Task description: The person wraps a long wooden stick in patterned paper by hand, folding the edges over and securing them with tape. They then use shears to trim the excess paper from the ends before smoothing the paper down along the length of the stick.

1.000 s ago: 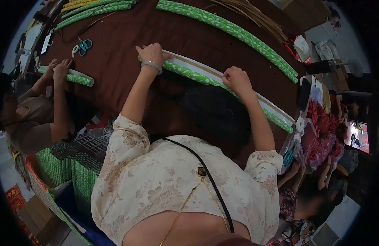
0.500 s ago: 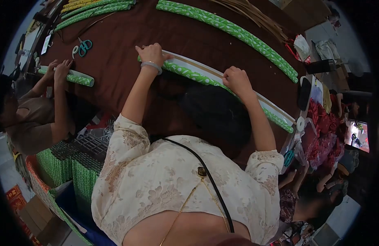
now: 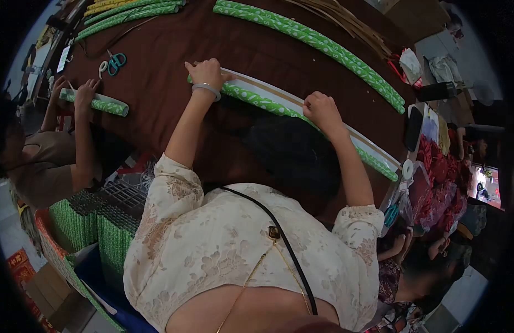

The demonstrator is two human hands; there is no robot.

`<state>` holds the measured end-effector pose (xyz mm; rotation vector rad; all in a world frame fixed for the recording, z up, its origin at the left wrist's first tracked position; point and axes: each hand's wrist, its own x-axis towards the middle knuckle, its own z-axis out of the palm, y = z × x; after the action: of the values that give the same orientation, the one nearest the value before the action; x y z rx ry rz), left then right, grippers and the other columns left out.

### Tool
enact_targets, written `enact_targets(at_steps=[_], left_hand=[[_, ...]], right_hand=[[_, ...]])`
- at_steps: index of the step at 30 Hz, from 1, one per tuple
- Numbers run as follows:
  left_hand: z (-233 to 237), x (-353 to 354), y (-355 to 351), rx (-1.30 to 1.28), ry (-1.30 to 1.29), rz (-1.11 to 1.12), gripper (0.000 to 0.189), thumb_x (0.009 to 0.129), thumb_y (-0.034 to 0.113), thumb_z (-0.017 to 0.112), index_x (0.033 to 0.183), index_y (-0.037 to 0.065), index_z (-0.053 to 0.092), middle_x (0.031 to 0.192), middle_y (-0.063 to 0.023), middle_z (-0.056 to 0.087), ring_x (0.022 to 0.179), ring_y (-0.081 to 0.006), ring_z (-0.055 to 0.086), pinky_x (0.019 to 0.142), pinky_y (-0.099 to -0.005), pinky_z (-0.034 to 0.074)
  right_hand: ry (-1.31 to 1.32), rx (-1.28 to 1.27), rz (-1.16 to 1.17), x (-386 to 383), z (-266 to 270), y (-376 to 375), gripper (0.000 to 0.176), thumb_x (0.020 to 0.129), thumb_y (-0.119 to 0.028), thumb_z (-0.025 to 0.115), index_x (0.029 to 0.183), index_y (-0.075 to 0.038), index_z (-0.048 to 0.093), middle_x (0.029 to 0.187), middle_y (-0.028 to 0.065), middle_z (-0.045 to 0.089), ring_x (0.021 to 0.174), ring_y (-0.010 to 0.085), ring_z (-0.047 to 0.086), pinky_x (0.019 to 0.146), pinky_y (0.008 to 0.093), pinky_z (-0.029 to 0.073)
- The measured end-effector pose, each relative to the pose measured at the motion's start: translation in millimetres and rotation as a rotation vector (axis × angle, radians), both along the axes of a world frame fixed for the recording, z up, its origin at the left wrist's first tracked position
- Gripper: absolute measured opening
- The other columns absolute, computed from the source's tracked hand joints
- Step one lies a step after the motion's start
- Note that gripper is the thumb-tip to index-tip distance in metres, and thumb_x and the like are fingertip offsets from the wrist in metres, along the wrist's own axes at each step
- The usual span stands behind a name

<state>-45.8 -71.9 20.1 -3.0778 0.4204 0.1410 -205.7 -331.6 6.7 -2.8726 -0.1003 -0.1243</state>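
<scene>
In front of me on the brown cloth lies a roll of green patterned wrapping paper (image 3: 262,102). Its white underside shows along the far edge, with a thin brown strip (image 3: 262,87) running lengthwise on it. Near the roll's left end, my left hand (image 3: 205,73) is closed on the paper, a pale bangle at its wrist. My right hand (image 3: 322,111) pinches the paper's edge right of the middle, fingers bent. Beyond my right forearm the roll continues to the table's right side. What lies under my fingers is hidden.
A co-worker's hands (image 3: 86,95) hold a shorter green roll (image 3: 109,105) at the left. Teal scissors (image 3: 117,63) lie nearby. Long green rolls (image 3: 312,38) and brown strips (image 3: 345,19) lie across the far side. A bin (image 3: 73,266) of green packs stands at lower left.
My hands and the roll look almost unmoved. The co-worker's far hand at the left has shifted along the shorter roll. A person's arms at the lower right have moved.
</scene>
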Motion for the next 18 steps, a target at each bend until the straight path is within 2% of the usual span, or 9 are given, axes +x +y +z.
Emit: enact_targets(at_steps=[8,13,18], left_hand=[[0.8,0.1,-0.9,0.009,0.004,0.009,0.068,0.062,0.063,0.067,0.096,0.005,0.064,0.095,-0.0144,0.067,0.11,-0.0391,0.053,0.1,-0.0566,0.025],[-0.7,0.2,0.6,-0.006,-0.015,0.003,0.067,0.061,0.063,0.067,0.095,0.005,0.064,0.095,-0.0147,0.067,0.11,-0.0389,0.053,0.099,-0.0561,0.026],[0.1,-0.7,-0.9,0.006,-0.03,0.012,0.065,0.062,0.063,0.067,0.094,0.006,0.065,0.093,-0.0132,0.067,0.107,-0.0373,0.055,0.099,-0.0554,0.027]], right_hand=[[-0.093,0.067,0.047,-1.3,-3.8,-3.6,0.01,0.074,-0.011,0.057,0.07,-0.003,0.062,0.079,0.0105,0.06,0.079,0.0275,0.059,0.071,0.0384,0.044],[-0.152,-0.034,0.093,-0.8,-10.2,-4.7,0.006,0.073,-0.008,0.057,0.071,-0.004,0.062,0.079,0.0086,0.061,0.072,0.0267,0.059,0.068,0.0369,0.045],[-0.186,-0.021,0.107,-2.2,-10.8,-6.2,0.007,0.073,-0.008,0.055,0.07,-0.005,0.06,0.077,0.0086,0.06,0.073,0.0255,0.058,0.065,0.0363,0.043]])
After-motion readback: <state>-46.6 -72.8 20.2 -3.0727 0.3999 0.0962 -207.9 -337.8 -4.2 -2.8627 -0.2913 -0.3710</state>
